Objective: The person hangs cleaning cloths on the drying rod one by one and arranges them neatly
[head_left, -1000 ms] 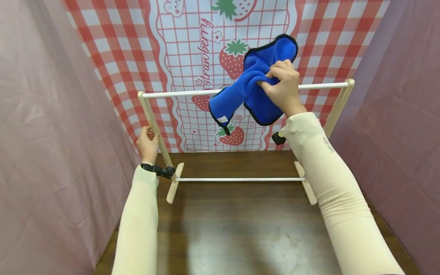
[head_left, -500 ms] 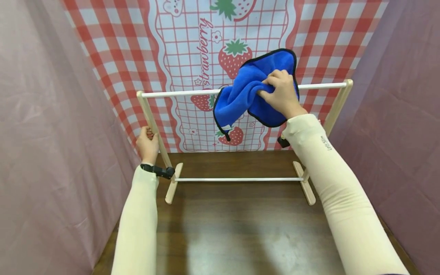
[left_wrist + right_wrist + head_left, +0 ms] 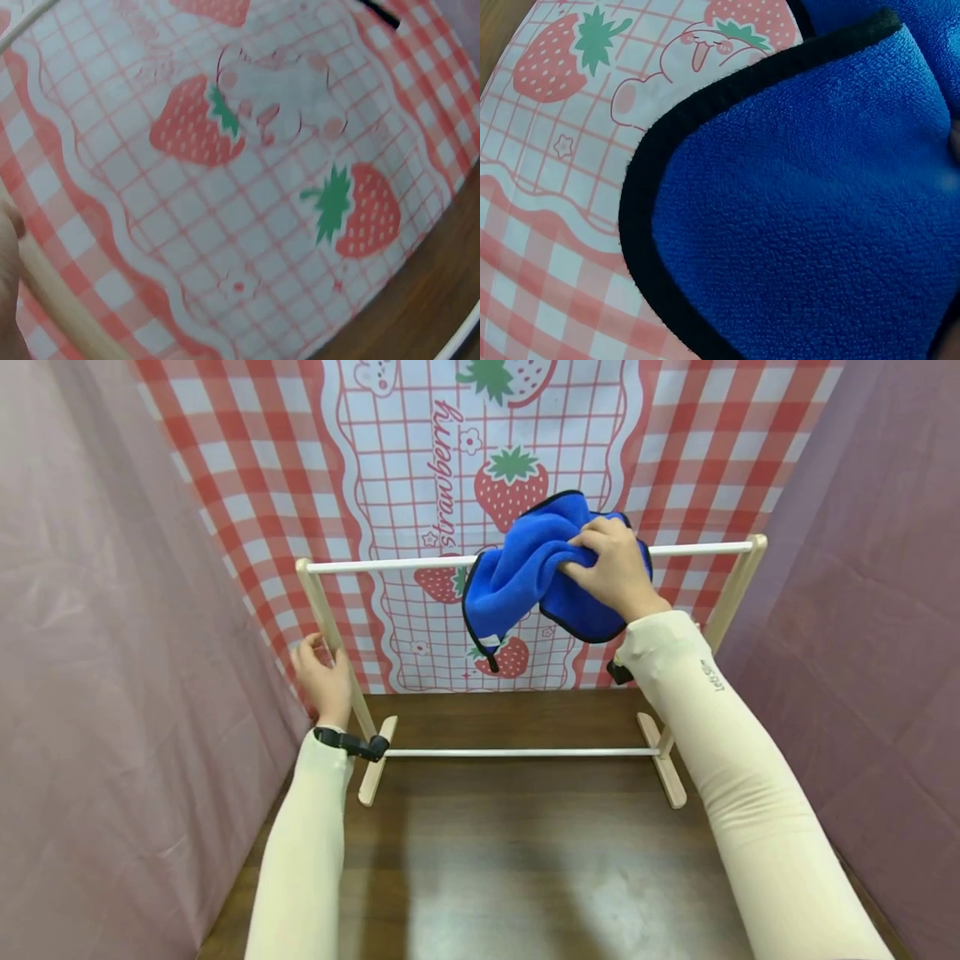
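A blue cloth [image 3: 517, 568] with black edging, a small white tag and a black loop lies bunched across the white top bar [image 3: 390, 563] of a wooden rack. My right hand [image 3: 615, 564] pinches a fold of it between thumb and fingers, over the bar. In the right wrist view, the fuzzy cloth [image 3: 802, 202] fills most of the picture. My left hand [image 3: 326, 685] is beside the rack's left post [image 3: 318, 597], thumb near the wood and fingers loosely spread. Only a sliver of the left hand [image 3: 7, 285] shows in the left wrist view.
Behind the rack hangs a strawberry-print checked sheet [image 3: 405, 468]. Pink curtains stand at the left [image 3: 112, 693] and right [image 3: 862, 610]. A white lower bar [image 3: 517, 752] joins the wooden feet [image 3: 375, 781] on the brown wooden surface [image 3: 517, 860].
My right hand has come down with the cloth, whose upper part has sunk and folded toward the bar. My left hand has loosened its fingers and shifted slightly at the left post.
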The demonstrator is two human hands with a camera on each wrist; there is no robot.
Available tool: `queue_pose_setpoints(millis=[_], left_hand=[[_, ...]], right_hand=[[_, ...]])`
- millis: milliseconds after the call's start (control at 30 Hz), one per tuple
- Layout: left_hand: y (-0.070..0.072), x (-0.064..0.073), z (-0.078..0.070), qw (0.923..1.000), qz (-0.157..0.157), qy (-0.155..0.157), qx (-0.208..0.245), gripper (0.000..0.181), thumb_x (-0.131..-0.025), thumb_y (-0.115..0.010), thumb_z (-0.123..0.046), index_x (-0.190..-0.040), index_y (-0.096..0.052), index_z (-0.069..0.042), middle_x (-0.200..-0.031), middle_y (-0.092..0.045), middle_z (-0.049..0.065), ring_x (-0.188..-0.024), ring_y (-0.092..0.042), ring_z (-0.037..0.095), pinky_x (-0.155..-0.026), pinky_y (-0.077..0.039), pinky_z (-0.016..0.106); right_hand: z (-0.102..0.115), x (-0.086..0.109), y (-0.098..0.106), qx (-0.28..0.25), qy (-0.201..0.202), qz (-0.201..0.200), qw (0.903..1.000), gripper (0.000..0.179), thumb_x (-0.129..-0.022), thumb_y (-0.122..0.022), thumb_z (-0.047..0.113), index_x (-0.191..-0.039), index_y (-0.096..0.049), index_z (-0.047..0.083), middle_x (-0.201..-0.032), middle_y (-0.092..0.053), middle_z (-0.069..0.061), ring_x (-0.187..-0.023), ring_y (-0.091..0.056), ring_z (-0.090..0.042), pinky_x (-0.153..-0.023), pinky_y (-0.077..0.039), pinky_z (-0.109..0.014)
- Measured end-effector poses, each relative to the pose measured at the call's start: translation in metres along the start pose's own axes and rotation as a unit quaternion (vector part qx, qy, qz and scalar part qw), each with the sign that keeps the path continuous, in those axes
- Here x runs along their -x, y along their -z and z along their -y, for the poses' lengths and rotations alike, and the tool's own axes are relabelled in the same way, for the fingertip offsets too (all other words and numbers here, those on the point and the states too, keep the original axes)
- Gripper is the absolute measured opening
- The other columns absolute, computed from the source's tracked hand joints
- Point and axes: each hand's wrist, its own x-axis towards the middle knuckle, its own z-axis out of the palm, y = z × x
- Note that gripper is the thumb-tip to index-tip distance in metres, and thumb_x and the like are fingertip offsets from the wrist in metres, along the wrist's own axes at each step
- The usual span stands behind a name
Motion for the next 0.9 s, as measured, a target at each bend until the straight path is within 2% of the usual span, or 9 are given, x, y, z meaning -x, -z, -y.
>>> queue_pose_setpoints(millis=[100,167,267,367,433,500,533,633,900], left_hand=[[-0.008,0.004,-0.016,0.999,0.005,-0.027,0.035,0.034,-0.084,-0.067,0.005,-0.116,-0.058,0.008,-0.113,-0.052,0.019,-0.104,-0.052,0.031,-0.091,-0.046,0.034],[-0.016,0.006,-0.033,0.9965,0.045,-0.021,0.067,0.033,-0.087,-0.066,0.003,-0.118,-0.057,0.008,-0.114,-0.052,0.018,-0.104,-0.054,0.028,-0.091,-0.048,0.031],[-0.027,0.008,-0.065,0.9846,0.143,0.014,0.1,0.031,-0.093,-0.063,-0.001,-0.122,-0.058,0.008,-0.117,-0.058,0.02,-0.105,-0.057,0.026,-0.092,-0.049,0.028],[-0.038,0.01,-0.095,0.957,0.261,0.063,0.11,0.033,-0.097,-0.062,-0.009,-0.127,-0.059,0.004,-0.124,-0.061,0.019,-0.111,-0.058,0.027,-0.095,-0.049,0.031],[-0.045,0.012,-0.112,0.9325,0.332,0.09,0.109,0.037,-0.098,-0.063,-0.015,-0.131,-0.059,0.002,-0.129,-0.061,0.017,-0.115,-0.058,0.027,-0.097,-0.049,0.033],[-0.052,0.014,-0.125,0.9115,0.381,0.107,0.111,0.04,-0.098,-0.064,-0.018,-0.134,-0.058,-0.001,-0.132,-0.06,0.015,-0.117,-0.058,0.026,-0.099,-0.05,0.036],[-0.056,0.016,-0.129,0.9045,0.396,0.113,0.113,0.04,-0.098,-0.064,-0.019,-0.134,-0.059,-0.001,-0.132,-0.061,0.015,-0.117,-0.058,0.025,-0.099,-0.05,0.036],[-0.065,0.019,-0.138,0.8962,0.406,0.121,0.13,0.039,-0.097,-0.066,-0.015,-0.131,-0.061,0.001,-0.127,-0.063,0.016,-0.11,-0.062,0.023,-0.093,-0.054,0.035],[-0.073,0.023,-0.151,0.8957,0.386,0.144,0.168,0.031,-0.091,-0.071,-0.004,-0.119,-0.067,0.006,-0.105,-0.069,0.018,-0.085,-0.067,0.015,-0.077,-0.06,0.03]], right_hand=[[0.0,0.001,0.0,0.0,0.001,-0.002,1.0,0.024,-0.081,-0.08,0.006,-0.097,-0.071,-0.01,-0.101,-0.065,-0.025,-0.098,-0.055,-0.045,-0.089,-0.043,-0.056],[0.0,0.002,0.0,0.0,-0.001,-0.001,1.0,0.025,-0.081,-0.08,0.006,-0.098,-0.071,-0.01,-0.101,-0.065,-0.025,-0.099,-0.055,-0.045,-0.09,-0.043,-0.056],[0.001,0.003,0.0,0.002,-0.007,0.002,1.0,0.025,-0.082,-0.08,0.007,-0.1,-0.071,-0.009,-0.103,-0.065,-0.025,-0.101,-0.055,-0.045,-0.091,-0.043,-0.057],[0.001,0.003,0.0,0.003,-0.011,0.007,0.9999,0.026,-0.082,-0.079,0.008,-0.101,-0.071,-0.007,-0.104,-0.065,-0.024,-0.103,-0.055,-0.045,-0.091,-0.043,-0.058],[0.001,0.004,0.0,0.004,-0.011,0.011,0.9999,0.027,-0.082,-0.08,0.009,-0.102,-0.071,-0.007,-0.105,-0.065,-0.024,-0.103,-0.054,-0.045,-0.091,-0.042,-0.059],[0.001,0.004,0.001,0.007,-0.009,0.015,0.9998,0.028,-0.082,-0.08,0.011,-0.103,-0.071,-0.006,-0.106,-0.064,-0.024,-0.102,-0.054,-0.045,-0.091,-0.041,-0.06],[0.001,0.004,0.002,0.009,-0.008,0.018,0.9998,0.029,-0.083,-0.081,0.012,-0.104,-0.071,-0.006,-0.106,-0.064,-0.024,-0.102,-0.053,-0.045,-0.091,-0.04,-0.06],[0.001,0.004,0.003,0.012,-0.008,0.027,0.9995,0.031,-0.083,-0.081,0.014,-0.106,-0.071,-0.005,-0.108,-0.063,-0.024,-0.102,-0.053,-0.045,-0.093,-0.04,-0.061],[0.002,0.005,0.006,0.023,-0.012,0.043,0.9987,0.036,-0.081,-0.082,0.016,-0.109,-0.07,-0.004,-0.11,-0.062,-0.023,-0.102,-0.052,-0.045,-0.091,-0.039,-0.06]])
